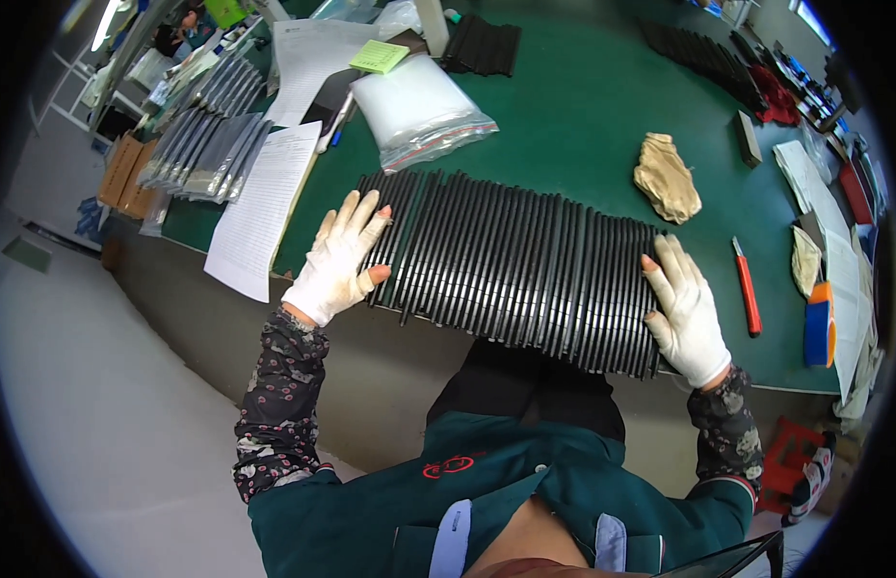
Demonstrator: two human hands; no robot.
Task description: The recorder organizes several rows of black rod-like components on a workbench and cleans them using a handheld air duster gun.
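Note:
A long row of thin black rods lies side by side across the near part of the green table, their near ends at about the table's front edge. My left hand, in a white glove with bare fingertips showing, rests against the row's left end with its fingers stretched out. At the right end, my right hand, gloved the same way, lies along the outermost rods, fingers extended and thumb apart. Neither hand is wrapped round a rod.
Beyond the rods lie a clear zip bag of white material and a crumpled beige glove. A red cutter knife and a blue and orange tape roll are on the right. Printed sheets and bagged parts sit left.

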